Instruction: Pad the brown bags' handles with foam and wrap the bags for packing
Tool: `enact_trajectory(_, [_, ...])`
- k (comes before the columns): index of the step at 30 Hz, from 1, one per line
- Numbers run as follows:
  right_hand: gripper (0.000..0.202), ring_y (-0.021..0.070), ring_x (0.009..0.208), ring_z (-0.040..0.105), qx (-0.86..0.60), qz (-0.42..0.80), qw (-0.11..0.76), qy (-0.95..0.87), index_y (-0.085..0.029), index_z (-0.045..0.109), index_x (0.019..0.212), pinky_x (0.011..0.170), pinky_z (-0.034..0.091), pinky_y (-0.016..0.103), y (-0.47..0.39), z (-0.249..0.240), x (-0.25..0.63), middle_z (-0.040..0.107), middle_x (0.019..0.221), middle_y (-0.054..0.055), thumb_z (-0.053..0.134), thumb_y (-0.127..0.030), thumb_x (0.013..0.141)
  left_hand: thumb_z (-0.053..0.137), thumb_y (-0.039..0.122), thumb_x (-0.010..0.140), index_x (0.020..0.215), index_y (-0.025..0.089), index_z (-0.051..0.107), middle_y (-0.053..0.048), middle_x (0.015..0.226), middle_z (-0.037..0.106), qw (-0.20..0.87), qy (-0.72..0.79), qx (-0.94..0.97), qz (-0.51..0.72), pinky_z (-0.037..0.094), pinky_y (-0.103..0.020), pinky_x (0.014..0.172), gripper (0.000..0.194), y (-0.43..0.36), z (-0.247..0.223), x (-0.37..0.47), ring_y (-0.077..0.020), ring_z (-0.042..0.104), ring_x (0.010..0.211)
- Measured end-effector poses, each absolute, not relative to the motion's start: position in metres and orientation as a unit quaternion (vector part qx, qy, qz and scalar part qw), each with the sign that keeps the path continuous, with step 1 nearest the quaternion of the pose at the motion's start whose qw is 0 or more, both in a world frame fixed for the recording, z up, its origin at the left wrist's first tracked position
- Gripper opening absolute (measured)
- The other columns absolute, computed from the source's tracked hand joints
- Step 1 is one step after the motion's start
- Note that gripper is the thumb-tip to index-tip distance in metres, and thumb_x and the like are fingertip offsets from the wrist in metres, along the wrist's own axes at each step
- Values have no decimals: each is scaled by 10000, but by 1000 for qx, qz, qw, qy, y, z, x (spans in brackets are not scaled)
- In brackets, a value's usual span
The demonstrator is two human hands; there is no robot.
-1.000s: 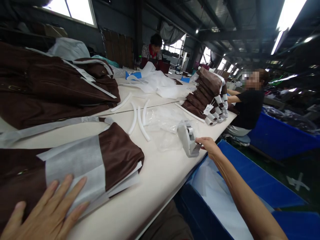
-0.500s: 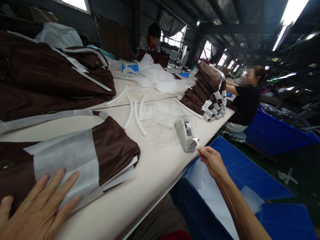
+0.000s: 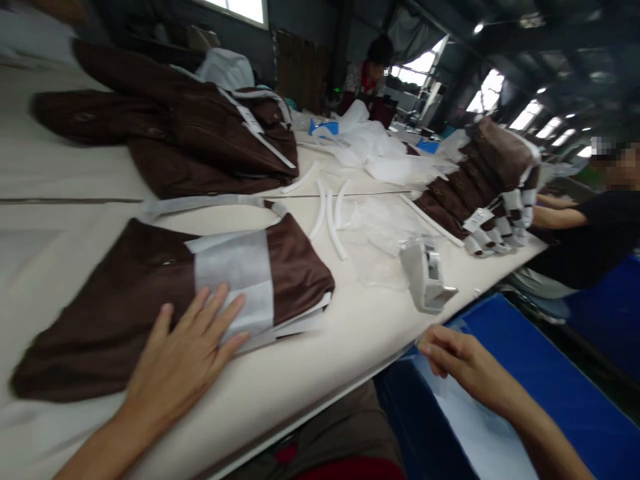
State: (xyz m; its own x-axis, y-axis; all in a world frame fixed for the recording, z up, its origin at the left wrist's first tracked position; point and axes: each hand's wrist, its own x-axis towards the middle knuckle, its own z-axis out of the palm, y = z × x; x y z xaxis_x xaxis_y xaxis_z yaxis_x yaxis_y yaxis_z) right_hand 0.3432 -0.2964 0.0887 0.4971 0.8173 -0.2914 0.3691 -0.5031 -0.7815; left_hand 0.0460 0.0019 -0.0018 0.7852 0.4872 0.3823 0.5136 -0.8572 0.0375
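- Tabletop (image 3: 280,380) spreads under the left hand and out past it, its near edge running close to the right hand.
- Blue bin (image 3: 540,373) stands below and beyond the right hand, white sheeting inside.
- Brown leather goods (image 3: 200,147) lie heaped ahead of the left hand.
- Row of brown bags (image 3: 480,180), ends wrapped in white, leans well ahead of the right hand, near a co-worker's arms.
- Brown bag (image 3: 135,300) lies flat under the left hand. Its strap (image 3: 200,205), ahead of that hand, is mostly covered in pale wrap; the leather on both sides of the grey-white sheet (image 3: 235,267) is bare.
- Left hand (image 3: 185,360) is open, palm down, fingers spread over bag and sheet. The sheet crosses the bag's middle; no tape can be made out on it.
- Right hand (image 3: 463,357) is closed in a pinch.
- Tape dispenser (image 3: 423,277) sits just ahead of the right hand, not touched.
- White curved strips (image 3: 331,227) lie between the hands, farther off.
- Clear sliver (image 3: 417,342) shows at the right fingertips, too blurred to identify surely.
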Motion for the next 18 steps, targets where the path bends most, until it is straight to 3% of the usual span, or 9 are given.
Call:
enact_trajectory(3, [295, 131, 630, 534, -676, 397, 149, -602, -225, 580, 734, 608, 375, 236, -255, 133, 318, 592, 672, -20, 478, -337, 987, 219, 515, 1023, 1449, 206, 467, -153, 1529, 419, 67, -272, -947, -154, 263, -659, 1122, 582, 0, -2, 46, -365, 368, 1421])
enact_trajectory(8, [237, 121, 662, 575, -452, 386, 44, -803, -233, 660, 823, 653, 393, 212, -129, 158, 289, 636, 724, -29, 481, -211, 977, 312, 533, 1008, 1475, 238, 425, -115, 1574, 349, 64, -287, -946, -138, 259, -639, 1137, 564, -1, -4, 43, -338, 330, 1447])
enact_trajectory(13, [177, 99, 573, 518, -452, 285, -127, -836, -211, 663, 733, 547, 305, 211, -11, 139, 272, 611, 615, -57, 591, -132, 874, 350, 553, 995, 1475, 249, 420, -107, 1577, 348, 66, -286, -945, -142, 260, -630, 1137, 572, -2, -7, 42, -333, 325, 1449])
enact_trajectory(18, [156, 151, 724, 615, -438, 166, -228, -854, -216, 722, 788, 561, 324, 247, 37, 128, 255, 730, 791, -1, 611, -115, 832, 386, 564, 983, 1472, 256, 423, -107, 1586, 328, 80, -278, -945, -156, 264, -622, 1128, 580, -1, -11, 40, -341, 338, 1440])
